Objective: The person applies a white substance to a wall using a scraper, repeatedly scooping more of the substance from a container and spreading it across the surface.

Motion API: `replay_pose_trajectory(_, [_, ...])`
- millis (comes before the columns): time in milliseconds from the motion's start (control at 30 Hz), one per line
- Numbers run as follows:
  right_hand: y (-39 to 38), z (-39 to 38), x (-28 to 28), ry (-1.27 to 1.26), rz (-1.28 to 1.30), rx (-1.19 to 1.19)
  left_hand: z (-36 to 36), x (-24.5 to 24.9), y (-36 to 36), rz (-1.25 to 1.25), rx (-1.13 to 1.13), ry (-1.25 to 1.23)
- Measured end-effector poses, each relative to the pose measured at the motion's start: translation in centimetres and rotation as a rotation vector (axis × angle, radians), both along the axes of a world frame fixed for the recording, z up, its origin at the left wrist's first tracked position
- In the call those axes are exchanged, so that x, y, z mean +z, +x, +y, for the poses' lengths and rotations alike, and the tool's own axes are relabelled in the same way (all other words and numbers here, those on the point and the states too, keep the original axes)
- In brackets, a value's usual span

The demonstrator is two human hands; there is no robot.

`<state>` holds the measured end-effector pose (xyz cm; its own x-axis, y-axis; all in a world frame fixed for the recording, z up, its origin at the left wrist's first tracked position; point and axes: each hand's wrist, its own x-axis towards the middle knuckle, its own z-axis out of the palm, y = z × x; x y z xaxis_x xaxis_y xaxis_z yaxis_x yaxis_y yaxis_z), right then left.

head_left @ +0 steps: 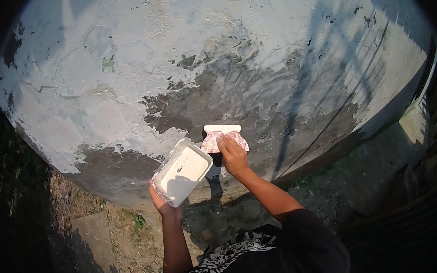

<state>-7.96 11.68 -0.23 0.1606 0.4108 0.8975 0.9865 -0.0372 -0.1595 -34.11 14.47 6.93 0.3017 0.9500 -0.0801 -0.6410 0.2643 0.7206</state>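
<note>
In my right hand [233, 155] is a putty spreader [225, 137] with a pink-and-white patterned body, its wide edge close to the wall; a pale strip shows along that edge. My left hand [163, 201] grips a rectangular tray [182, 172] from below at its near end. Off-white paste lies in the tray, and smears coat its side. The tray sits just left of the spreader. Before both hands rises a wall [260, 109], part covered in whitish filler, part bare dark grey. Most fingers of my left hand are hidden under the tray.
Below the wall runs rough ground [127, 231] with dirt, small stones and a flat slab [92, 239]. A small green plant [139, 220] grows near the wall's foot. Shaded ground and dark clutter lie to the right. Line-like shadows cross the wall's right side.
</note>
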Motion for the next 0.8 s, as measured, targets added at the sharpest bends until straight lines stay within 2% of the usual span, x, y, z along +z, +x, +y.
replay_pose_trajectory(33, [0.0, -0.4, -0.2, 0.01, 0.027, -0.022, -0.5, 0.4, 0.2, 0.007, 0.007, -0.005])
replay_pose_trajectory(100, [1.1, -1.8, -0.3, -0.003, 0.204, 0.149, -1.5, 1.0, 0.4, 0.048, -0.035, -0.026])
replay_pose_trajectory(200, [5.7, -5.5, 5.0, 0.322, 0.289, -0.011, -2.0, -0.4, -0.3, 0.08, -0.008, -0.055])
replay_pose_trajectory(267, [11.0, -6.8, 6.7, 0.566, 0.384, -0.119, -1.6, -2.3, -1.1, 0.118, -0.046, -0.037])
replay_pose_trajectory(333, [15.4, -8.5, 9.2, 0.7, 0.495, -0.251, -1.8, -3.0, -1.7, 0.138, -0.079, -0.01])
replay_pose_trajectory(433, [20.9, -9.0, 9.4, 0.79, 0.593, -0.337, -2.4, -2.4, -1.7, 0.149, -0.035, -0.021])
replay_pose_trajectory(467, [21.2, -8.8, 9.1, 0.734, 0.586, -0.398, -2.8, -2.0, -1.7, 0.151, -0.015, -0.049])
replay_pose_trajectory(567, [17.1, -6.0, 7.8, 0.676, 0.491, -0.388, -2.9, -2.3, -1.4, 0.156, 0.019, -0.095])
replay_pose_trajectory(633, [12.4, -3.2, 5.3, 0.606, 0.379, -0.328, -3.0, -2.8, -0.9, 0.174, 0.033, -0.107])
replay_pose_trajectory(700, [7.5, -1.7, 2.6, 0.414, 0.399, -0.252, -3.3, -2.5, 0.3, 0.18, 0.013, -0.123])
replay_pose_trajectory(800, [4.1, -1.5, -0.8, 0.281, 0.307, -0.109, -3.8, -2.0, 2.7, 0.178, -0.054, -0.109])
